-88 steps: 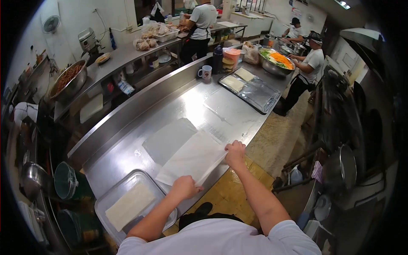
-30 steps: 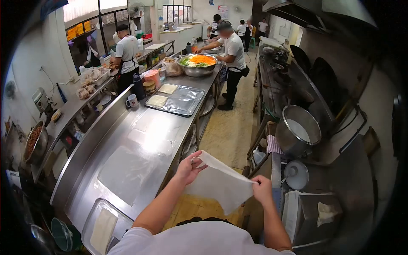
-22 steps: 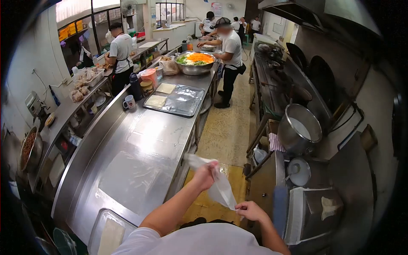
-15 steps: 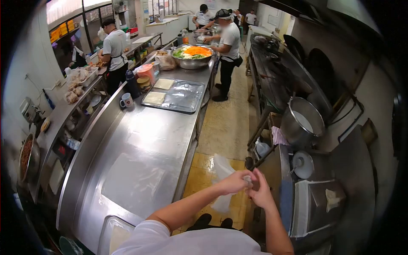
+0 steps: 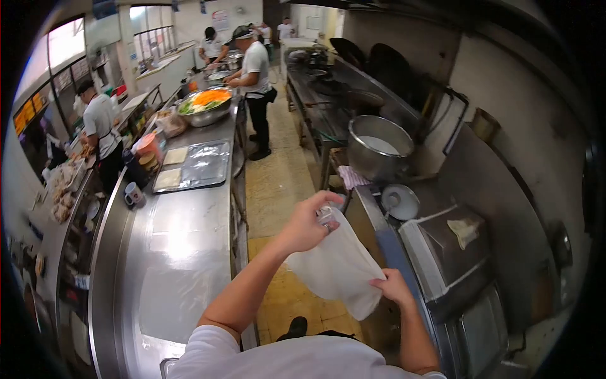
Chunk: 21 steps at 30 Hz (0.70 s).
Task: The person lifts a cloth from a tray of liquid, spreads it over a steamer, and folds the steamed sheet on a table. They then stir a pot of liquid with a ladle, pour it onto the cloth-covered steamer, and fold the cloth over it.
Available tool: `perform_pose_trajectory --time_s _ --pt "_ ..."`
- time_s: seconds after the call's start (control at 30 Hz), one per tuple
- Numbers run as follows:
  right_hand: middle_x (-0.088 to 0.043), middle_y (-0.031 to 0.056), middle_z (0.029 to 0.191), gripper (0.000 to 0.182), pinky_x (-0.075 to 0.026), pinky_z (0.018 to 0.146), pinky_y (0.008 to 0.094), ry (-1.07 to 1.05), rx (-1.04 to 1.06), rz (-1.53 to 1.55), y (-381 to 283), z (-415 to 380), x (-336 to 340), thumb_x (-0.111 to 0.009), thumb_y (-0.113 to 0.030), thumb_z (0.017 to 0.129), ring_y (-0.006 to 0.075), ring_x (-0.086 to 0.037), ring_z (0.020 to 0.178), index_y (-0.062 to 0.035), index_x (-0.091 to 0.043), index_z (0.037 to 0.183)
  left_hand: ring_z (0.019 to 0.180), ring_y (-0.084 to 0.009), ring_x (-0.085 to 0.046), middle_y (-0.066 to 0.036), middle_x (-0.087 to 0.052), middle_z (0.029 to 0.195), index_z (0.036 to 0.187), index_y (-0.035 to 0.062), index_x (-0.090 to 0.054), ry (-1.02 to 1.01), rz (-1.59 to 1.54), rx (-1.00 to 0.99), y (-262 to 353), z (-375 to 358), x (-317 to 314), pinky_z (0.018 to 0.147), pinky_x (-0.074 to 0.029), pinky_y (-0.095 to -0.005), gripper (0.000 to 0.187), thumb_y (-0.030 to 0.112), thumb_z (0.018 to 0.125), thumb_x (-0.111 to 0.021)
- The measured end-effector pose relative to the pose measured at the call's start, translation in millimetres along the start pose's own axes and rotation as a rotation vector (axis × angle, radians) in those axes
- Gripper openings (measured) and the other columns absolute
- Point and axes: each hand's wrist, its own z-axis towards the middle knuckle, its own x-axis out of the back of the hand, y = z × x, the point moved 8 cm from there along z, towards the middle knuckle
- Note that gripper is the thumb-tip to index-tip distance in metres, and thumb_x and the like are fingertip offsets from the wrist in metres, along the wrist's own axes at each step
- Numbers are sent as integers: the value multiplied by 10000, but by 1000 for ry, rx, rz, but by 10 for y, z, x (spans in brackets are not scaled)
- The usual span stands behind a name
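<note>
A thin, limp white sheet (image 5: 338, 265) hangs stretched between my hands, above the yellow floor tiles. My left hand (image 5: 309, 222) is closed around its gathered upper end, fingers curled over a clear-looking bunched part. Lower and to the right, my right hand (image 5: 394, 287) pinches the sheet's edge between thumb and fingers. To the right of my hands lies a flat metal surface (image 5: 442, 249) with a pale crumpled piece (image 5: 463, 232) on it.
A long steel table (image 5: 183, 252) runs along the left, bearing a tray (image 5: 205, 167) with square pale stacks, a mug (image 5: 134, 194) and a bowl of cut vegetables (image 5: 205, 114). A large pot (image 5: 379, 151) and lid (image 5: 400, 202) are at right. Co-workers (image 5: 255, 69) stand ahead.
My hands have moved apart, spreading the sheet that was bunched between them; the right hand is now lower. The view has turned right, so the table and pot appear farther left.
</note>
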Motion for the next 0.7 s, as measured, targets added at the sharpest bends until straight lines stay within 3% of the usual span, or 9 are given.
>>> perform_pose_trajectory --time_s 0.07,0.13,0.27,0.3,0.4,0.47,0.57,0.6,0.7 --pt "-752 65 871 261 -527 736 334 88 5 98 580 -251 245 -797 -127 835 145 -664 771 16 -757 1050 837 -107 -597 -5 -635 940 1269 59 -606 10 -110 55 56 20 -250 766 -502 -271 465 -63 845 -751" --pt "-751 58 868 267 -526 734 333 167 -69 104 598 -790 567 -806 -155 828 137 -664 781 25 -765 1021 805 -91 -602 -13 -638 960 1263 34 -593 19 -262 98 68 76 -578 737 -493 -242 467 -100 842 -743" --pt "-748 57 859 237 -523 732 330 309 -121 150 1163 -1602 1092 -803 -147 818 128 -658 779 21 -773 983 792 -68 -609 -17 -671 884 1199 -26 -629 46 -480 -43 340 200 -1298 725 -490 -216 360 -101 861 -729" --pt "-746 56 855 229 -523 732 331 341 -128 195 1279 -1824 1222 -801 -144 816 127 -658 779 19 -774 975 808 -72 -614 -10 -691 888 1153 -30 -673 48 -428 -27 453 188 -1479 734 -496 -231 247 -30 910 -715" --pt "-694 29 769 206 -502 699 329 466 -70 130 1427 -2531 1736 -791 -160 810 115 -615 732 19 -756 906 812 -78 -607 3 -693 912 1127 -20 -702 21 -350 14 628 243 -2117 744 -501 -252 185 76 969 -689" --pt "-690 59 765 240 -496 687 356 554 -76 118 1554 -2970 2096 -780 -219 842 112 -597 734 6 -735 912 810 -80 -595 9 -692 920 1131 -9 -708 -50 -344 46 700 311 -2622 740 -494 -259 212 157 1010 -656" --pt "-664 84 723 234 -485 660 366 774 -139 67 1665 -3603 2736 -760 -195 846 146 -583 701 28 -690 857 777 -76 -554 15 -661 872 1069 -7 -698 -117 -387 51 790 496 -3448 710 -462 -252 221 196 1044 -613" --pt "-657 75 719 227 -473 646 362 836 -141 35 1937 -3736 2972 -757 -190 851 142 -572 697 22 -680 833 761 -75 -538 20 -647 853 1047 -2 -695 -134 -377 69 839 553 -3716 694 -451 -254 241 219 1055 -600" --pt "-669 50 723 187 -464 638 340 1064 -147 -22 1737 -4370 3669 -756 -169 864 117 -566 691 12 -707 857 725 -76 -497 28 -613 819 1025 16 -691 -199 -412 108 1146 715 -4517 651 -416 -264 302 289 1074 -573"
